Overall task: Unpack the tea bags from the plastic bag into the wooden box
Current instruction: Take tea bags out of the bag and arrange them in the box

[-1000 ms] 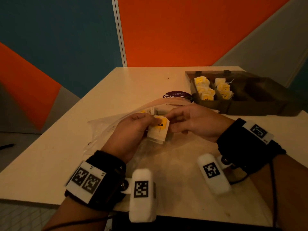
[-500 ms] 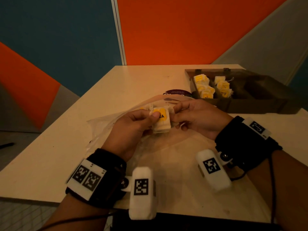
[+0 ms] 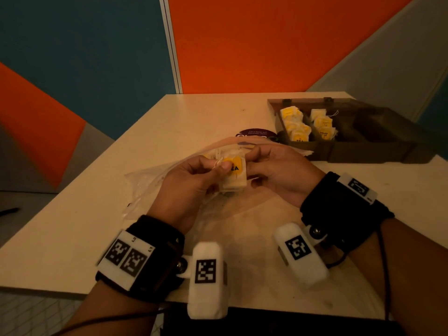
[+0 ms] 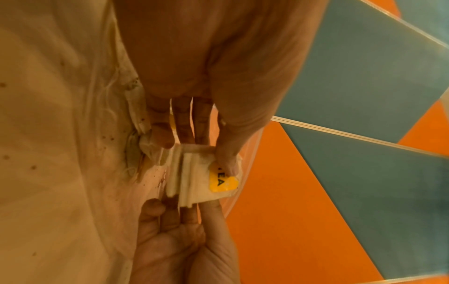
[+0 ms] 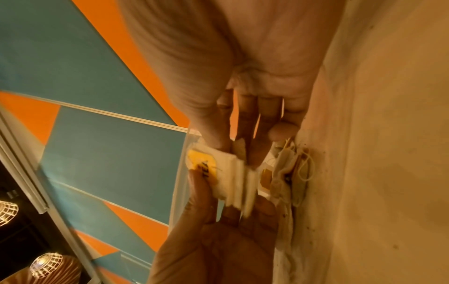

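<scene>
Both hands [image 3: 232, 175] round upright tea-bag stack [image 3: 236, 174]

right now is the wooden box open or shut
Open: the wooden box shows its compartments from above, with tea bags standing in the left two; the right ones look dark.

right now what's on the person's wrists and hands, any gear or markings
Both hands are bare: left hand, right hand. Each wrist wears a wide black band carrying a white plate with black square code markers. A white rounded camera block with its own marker is bolted beside each band. Thin dark cables run back along the forearms.
</scene>
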### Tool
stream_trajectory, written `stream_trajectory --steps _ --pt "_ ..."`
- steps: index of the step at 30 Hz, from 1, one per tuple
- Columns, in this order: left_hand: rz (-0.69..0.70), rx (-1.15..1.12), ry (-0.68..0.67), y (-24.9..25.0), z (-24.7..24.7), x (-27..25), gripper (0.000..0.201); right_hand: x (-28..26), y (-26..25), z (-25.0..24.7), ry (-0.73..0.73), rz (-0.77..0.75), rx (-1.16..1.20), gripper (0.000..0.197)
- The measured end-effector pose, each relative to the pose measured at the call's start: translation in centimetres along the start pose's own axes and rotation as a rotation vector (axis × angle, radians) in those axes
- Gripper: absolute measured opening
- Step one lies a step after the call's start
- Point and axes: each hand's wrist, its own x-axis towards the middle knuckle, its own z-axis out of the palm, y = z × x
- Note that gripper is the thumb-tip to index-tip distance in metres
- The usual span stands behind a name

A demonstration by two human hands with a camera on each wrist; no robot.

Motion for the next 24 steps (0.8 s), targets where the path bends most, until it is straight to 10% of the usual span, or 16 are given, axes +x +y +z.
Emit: stream_trajectory --steps 19,24 --pt "0.017 -0.001 0.045 -0.3 -0.3 0.4 0.018 -0.4 -1.4 -0.7 -0.084 0.018 -0.038 0.02" --pt "0.021 -0.073 0.058 -0.4 -0.2 0.6 0.026 -1.0 -1.8 -0.3 -0.188 -0.19 -0.448 0.022"
